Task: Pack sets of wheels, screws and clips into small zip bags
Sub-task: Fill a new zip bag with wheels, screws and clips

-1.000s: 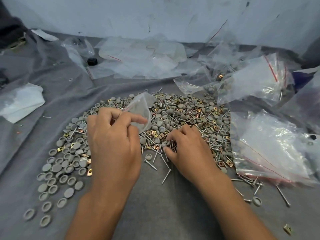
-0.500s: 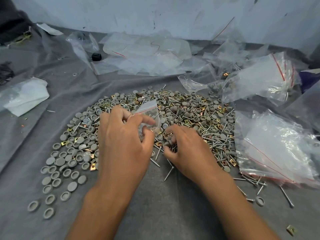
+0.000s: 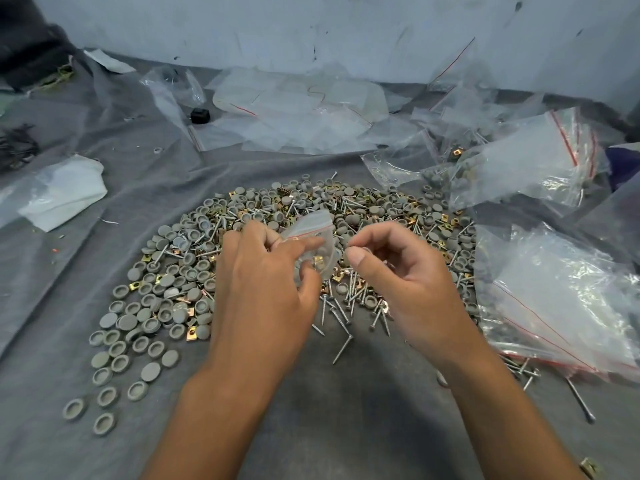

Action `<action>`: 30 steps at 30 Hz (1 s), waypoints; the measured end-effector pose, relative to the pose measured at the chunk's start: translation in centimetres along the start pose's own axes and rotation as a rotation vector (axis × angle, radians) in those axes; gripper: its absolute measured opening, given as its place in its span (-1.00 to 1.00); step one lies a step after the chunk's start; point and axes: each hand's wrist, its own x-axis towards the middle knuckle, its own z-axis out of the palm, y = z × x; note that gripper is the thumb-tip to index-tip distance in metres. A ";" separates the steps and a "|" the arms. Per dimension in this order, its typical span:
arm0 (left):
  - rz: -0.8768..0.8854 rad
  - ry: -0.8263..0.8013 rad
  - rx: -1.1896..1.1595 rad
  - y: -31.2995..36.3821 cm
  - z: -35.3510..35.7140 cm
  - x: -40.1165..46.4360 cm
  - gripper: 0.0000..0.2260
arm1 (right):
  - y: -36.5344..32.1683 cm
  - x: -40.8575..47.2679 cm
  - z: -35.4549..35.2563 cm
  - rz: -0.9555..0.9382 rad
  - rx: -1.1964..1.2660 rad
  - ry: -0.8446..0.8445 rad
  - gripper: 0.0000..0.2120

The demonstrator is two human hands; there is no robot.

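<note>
**Small zip bag held over the parts heap**

Far left, a white folded bag (image 3: 65, 192) lies on the grey cloth (image 3: 311, 427). Grey wheels (image 3: 145, 327) spread left of the heap — brass clips (image 3: 191, 333) mixed in. Left hand (image 3: 263, 289) pinches the small zip bag (image 3: 313, 245), raised above the pile. Right hand (image 3: 412, 289), fingers curled, thumb and forefinger nearly meeting beside the bag — whether they hold anything, cannot tell. Screws (image 3: 341, 317) lie below. Large bags (image 3: 561, 299) at right. No legible writing.

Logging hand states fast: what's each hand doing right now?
Left hand: holding the small zip bag.
Right hand: fingers curled beside the bag; cannot tell if it holds anything.
</note>
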 end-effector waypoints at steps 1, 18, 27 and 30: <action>0.008 -0.002 -0.010 0.2 0.1 0.0 -0.73 | -0.5 -0.1 0.1 -0.007 0.122 -0.019 -0.97; 0.019 -0.095 -0.080 0.7 0.2 -0.2 -0.67 | 0.1 -1.0 1.4 -0.402 -0.760 0.203 -0.90; -0.022 -0.052 -0.184 0.5 -0.5 0.2 -0.68 | -0.5 -1.1 1.6 -0.221 -0.614 0.286 -0.81; -0.074 0.063 -0.168 -0.2 -1.1 0.7 -0.67 | 0.7 -1.7 1.4 0.009 -0.707 -0.024 -0.83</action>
